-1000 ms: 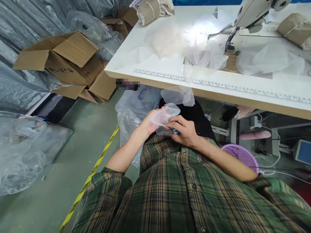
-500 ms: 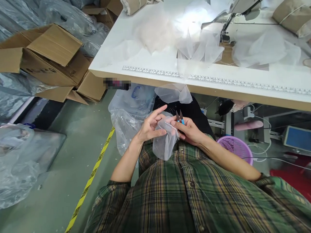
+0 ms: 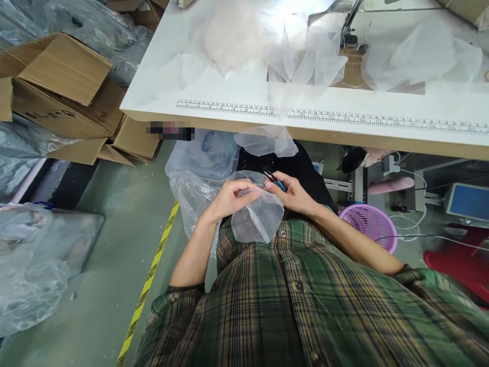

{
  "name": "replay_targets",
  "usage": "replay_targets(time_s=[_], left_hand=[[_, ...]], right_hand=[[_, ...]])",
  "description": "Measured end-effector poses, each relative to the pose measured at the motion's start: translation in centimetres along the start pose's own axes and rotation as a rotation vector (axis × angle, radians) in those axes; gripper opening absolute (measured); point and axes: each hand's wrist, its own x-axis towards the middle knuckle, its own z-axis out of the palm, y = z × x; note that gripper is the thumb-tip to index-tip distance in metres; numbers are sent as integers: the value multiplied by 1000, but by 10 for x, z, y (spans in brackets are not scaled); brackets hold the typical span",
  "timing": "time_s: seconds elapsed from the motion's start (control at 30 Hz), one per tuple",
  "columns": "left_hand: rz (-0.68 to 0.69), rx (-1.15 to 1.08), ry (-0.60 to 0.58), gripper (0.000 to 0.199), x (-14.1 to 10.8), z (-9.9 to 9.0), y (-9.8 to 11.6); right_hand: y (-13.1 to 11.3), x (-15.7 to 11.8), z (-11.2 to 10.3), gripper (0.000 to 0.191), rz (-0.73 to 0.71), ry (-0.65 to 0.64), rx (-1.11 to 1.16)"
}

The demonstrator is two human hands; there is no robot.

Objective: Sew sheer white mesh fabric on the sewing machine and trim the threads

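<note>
A piece of sheer white fabric [image 3: 252, 224] hangs over my lap, in front of my plaid shirt. My left hand [image 3: 229, 200] pinches its upper edge between thumb and fingers. With thumb and fingertips my right hand [image 3: 294, 193] grips the same edge close by, and it also holds thread snips [image 3: 281, 186] with blue handles. The dark blades point up and to the left, away from the cloth. Another sheer white piece [image 3: 267, 140] droops from the table edge above my knees.
On the white table [image 3: 153, 89] lie more sheer fabric and a printed ruler strip [image 3: 244, 108], near a sewing machine [image 3: 348, 38]. Cardboard boxes [image 3: 64, 71] and plastic bags stand at left. A purple basket [image 3: 369, 227] and a red stool [image 3: 454, 265] are at right.
My left hand's fingers, spread before, have closed on the fabric edge. The fabric is spread wider. The snips have turned from pointing up to pointing up-left. My view has shifted slightly.
</note>
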Motion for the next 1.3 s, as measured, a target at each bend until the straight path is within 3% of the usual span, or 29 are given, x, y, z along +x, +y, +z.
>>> replay_targets(time_s=[0.13,0.2,0.33,0.5,0.67,0.87,1.0,1.13,1.3], left_hand=[[63,123,-32,19,4,-1,1],[89,150,-47,16,6,-1,2],[119,154,-25,12,7,3,7],[-39,-48,56,18,4,8,9],[-135,-154,48,21,3,7,9],[-135,-136,102,21,2,8,7],[-155,-158,95,20,-1,9,9],[-133,-114,84,19,-1,10,13],[-126,-71,80,18,1,10,16]], right_hand=[[-10,6,-6,36,-88,-37,-130],[-15,8,-2,39,-54,-54,-98],[-19,9,8,44,72,37,84],[-8,3,11,43,171,98,264],[-4,3,12,40,78,116,282],[-8,-2,5,47,-15,175,48],[-8,-13,-4,61,-7,68,-158],[-11,-16,-3,54,-53,-35,-367],[-13,-8,2,50,-98,-44,-435]])
